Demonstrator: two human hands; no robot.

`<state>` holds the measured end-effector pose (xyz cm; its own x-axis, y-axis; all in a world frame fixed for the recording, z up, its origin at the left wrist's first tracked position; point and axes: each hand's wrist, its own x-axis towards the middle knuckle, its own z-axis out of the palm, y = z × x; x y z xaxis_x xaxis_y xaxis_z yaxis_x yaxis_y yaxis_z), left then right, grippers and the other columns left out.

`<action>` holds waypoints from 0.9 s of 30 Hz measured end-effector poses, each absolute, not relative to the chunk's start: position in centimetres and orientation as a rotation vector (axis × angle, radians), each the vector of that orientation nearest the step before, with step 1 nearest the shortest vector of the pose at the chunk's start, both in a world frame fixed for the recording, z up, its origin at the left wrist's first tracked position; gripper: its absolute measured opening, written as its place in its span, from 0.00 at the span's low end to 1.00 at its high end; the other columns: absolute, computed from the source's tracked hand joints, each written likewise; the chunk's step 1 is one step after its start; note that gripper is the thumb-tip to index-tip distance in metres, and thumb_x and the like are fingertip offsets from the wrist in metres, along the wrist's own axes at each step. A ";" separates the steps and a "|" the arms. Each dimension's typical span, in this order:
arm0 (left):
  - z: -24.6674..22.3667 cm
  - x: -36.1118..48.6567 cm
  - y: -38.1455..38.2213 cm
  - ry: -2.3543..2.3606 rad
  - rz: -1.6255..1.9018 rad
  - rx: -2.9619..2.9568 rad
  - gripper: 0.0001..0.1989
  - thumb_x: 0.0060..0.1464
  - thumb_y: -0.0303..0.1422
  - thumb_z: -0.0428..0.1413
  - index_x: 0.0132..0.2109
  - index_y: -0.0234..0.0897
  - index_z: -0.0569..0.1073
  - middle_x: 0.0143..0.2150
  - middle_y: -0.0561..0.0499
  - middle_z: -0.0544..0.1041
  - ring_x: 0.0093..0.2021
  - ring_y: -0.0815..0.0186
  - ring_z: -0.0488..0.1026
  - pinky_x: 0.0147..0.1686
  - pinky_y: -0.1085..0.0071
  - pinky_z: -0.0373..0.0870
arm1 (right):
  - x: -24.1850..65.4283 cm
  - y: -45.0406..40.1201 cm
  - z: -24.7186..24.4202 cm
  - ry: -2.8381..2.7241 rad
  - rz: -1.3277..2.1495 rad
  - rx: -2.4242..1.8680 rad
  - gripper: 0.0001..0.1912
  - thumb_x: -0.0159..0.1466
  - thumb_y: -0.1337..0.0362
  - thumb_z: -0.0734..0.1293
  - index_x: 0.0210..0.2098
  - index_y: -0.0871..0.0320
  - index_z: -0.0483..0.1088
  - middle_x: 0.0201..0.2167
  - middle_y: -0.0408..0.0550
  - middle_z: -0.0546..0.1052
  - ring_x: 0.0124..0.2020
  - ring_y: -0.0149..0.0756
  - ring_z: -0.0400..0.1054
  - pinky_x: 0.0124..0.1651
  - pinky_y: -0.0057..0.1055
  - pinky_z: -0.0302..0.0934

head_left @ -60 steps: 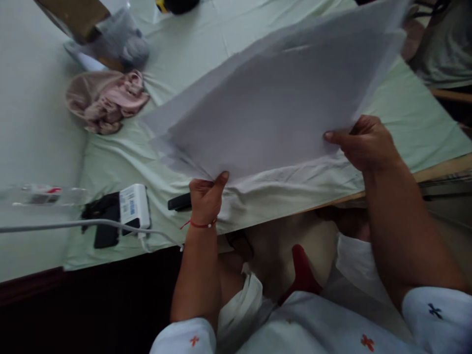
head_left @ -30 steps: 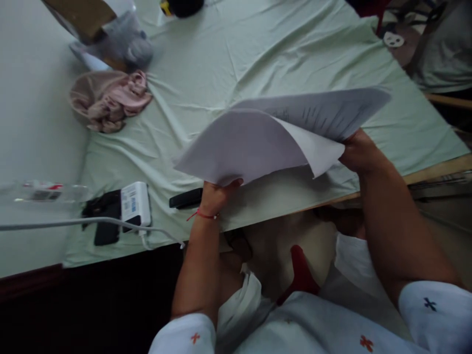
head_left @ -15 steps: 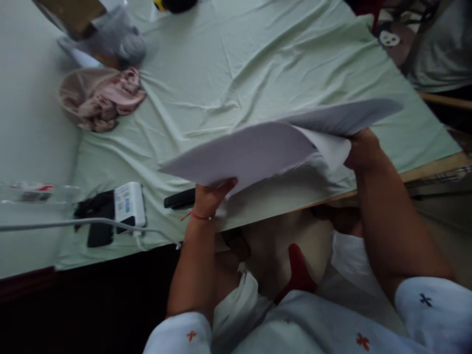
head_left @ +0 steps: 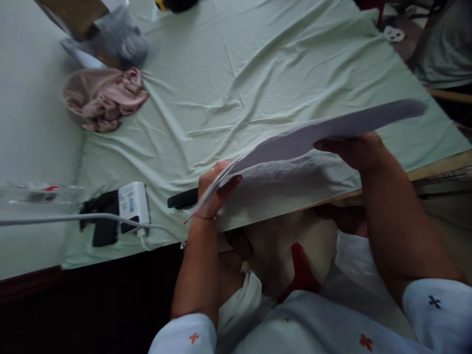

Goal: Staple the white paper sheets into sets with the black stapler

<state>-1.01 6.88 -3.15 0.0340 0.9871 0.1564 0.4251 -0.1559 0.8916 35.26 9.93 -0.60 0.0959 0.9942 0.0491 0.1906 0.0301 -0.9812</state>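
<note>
Between my hands, white sheets of paper (head_left: 291, 142) are held tilted above the near edge of the table. My left hand (head_left: 221, 184) grips their left end, thumb on the near face and fingers behind. At the right part, my right hand (head_left: 356, 147) pinches the sheets with the thumb on the near side; its other fingers are hidden behind them. A black stapler-like object (head_left: 182, 198) lies on the cloth just left of my left hand, partly covered by the hand and paper.
A pale green cloth (head_left: 206, 73) covers the table. To the left are a white power strip (head_left: 134, 206) with a cable, a black phone-like object (head_left: 105, 228) and a clear bottle (head_left: 40, 193). Farther back lie pink fabric (head_left: 118, 98), a plastic bag (head_left: 121, 39) and a cardboard box (head_left: 73, 14).
The sheets have tipped more upright and shifted right, and the folded-back flap near my right hand has flattened. My right thumb now lies across the near face; my left fingers show behind.
</note>
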 end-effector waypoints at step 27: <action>-3.1 2.7 4.5 1.355 1.041 0.817 0.29 0.41 0.54 0.76 0.40 0.36 0.82 0.30 0.45 0.84 0.34 0.53 0.84 0.32 0.61 0.84 | 36.0 11.7 -1.6 -1.353 0.704 -1.635 0.23 0.57 0.64 0.77 0.52 0.53 0.78 0.41 0.50 0.84 0.43 0.49 0.79 0.52 0.50 0.77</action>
